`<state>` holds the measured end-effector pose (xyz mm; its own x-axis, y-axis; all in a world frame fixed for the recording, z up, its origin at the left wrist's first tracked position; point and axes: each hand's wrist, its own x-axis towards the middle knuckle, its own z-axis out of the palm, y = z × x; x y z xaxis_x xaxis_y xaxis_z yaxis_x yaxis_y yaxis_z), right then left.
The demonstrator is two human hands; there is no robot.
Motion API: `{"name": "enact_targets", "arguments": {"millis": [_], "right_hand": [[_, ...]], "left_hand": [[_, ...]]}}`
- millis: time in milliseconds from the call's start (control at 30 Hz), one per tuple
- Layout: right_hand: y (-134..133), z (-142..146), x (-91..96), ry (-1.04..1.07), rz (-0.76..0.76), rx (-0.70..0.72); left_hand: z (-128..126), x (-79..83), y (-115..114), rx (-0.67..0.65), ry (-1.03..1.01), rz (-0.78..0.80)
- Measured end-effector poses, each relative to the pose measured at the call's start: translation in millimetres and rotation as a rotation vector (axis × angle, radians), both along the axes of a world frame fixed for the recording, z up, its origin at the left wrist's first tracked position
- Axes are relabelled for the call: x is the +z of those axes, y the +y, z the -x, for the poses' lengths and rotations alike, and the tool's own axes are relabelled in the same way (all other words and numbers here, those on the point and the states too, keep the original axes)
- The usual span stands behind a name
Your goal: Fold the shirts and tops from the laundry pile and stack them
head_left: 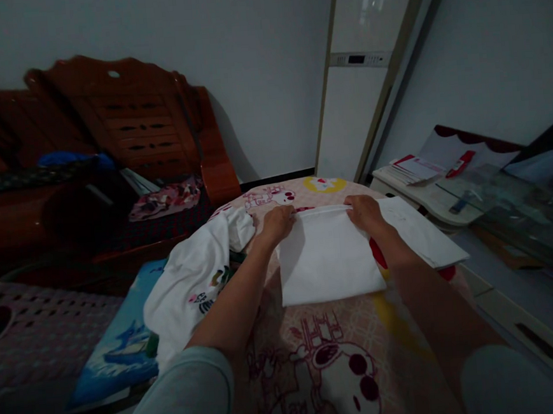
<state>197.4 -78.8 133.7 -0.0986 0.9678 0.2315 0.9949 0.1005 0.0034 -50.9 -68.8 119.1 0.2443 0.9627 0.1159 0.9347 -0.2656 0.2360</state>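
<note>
A folded white cloth garment (328, 254) lies in front of me on a pink, cartoon-printed cover (291, 333). My left hand (278, 223) is closed on its far left corner. At the far right corner my right hand (364, 213) grips the same piece, and the far edge runs straight between the two. Right of it rests another folded white garment (417, 231), partly behind my right forearm. A crumpled white shirt (191, 284) with a printed figure lies to the left, partly covered by my left arm.
A wooden bench (131, 129) with cloths on its seat stands at the back left. A tall white cabinet-like unit (358, 92) stands against the wall. On the right, a white stand (428, 188) holds papers beside a glass surface (535, 212). A blue printed cushion (124, 340) lies at left.
</note>
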Motion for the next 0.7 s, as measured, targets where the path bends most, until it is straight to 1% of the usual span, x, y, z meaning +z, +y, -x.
{"name": "enact_targets", "arguments": {"millis": [100, 233, 300, 333, 400, 433, 467, 533, 600, 700], "right_hand": [[18.4, 5.2, -9.2, -0.028, 0.000, 0.015], [45.9, 10.6, -15.9, -0.018, -0.027, -0.003], [54.9, 13.1, -23.5, -0.001, -0.025, 0.000], [56.1, 14.4, -29.5, 0.008, -0.022, 0.007], [49.9, 17.3, -46.2, 0.029, -0.008, 0.032], [42.8, 18.8, -56.6, 0.042, 0.004, 0.050], [33.5, 20.3, -68.0, 0.053, 0.032, 0.076], [11.0, 22.5, -91.6, 0.059, 0.088, 0.149], [-11.6, 23.2, -112.7, 0.057, 0.106, 0.165], [-35.6, 22.1, -134.0, 0.060, 0.092, 0.166]], "left_hand": [[-1.5, -9.4, 18.6, 0.015, 0.005, 0.013], [-3.6, -17.2, 46.4, 0.033, -0.006, -0.031], [-7.4, -25.5, 53.1, 0.070, -0.013, -0.080], [-10.0, -31.8, 52.6, 0.083, -0.027, -0.119], [-16.0, -48.3, 42.7, 0.055, -0.076, -0.196], [-19.0, -58.0, 34.1, 0.002, -0.107, -0.212], [-21.8, -68.1, 23.8, -0.082, -0.133, -0.196], [-25.8, -87.0, 1.8, -0.204, -0.163, -0.124], [-27.7, -101.5, -16.6, -0.251, -0.141, -0.039], [-28.0, -111.8, -29.8, -0.276, -0.062, 0.019]]}}
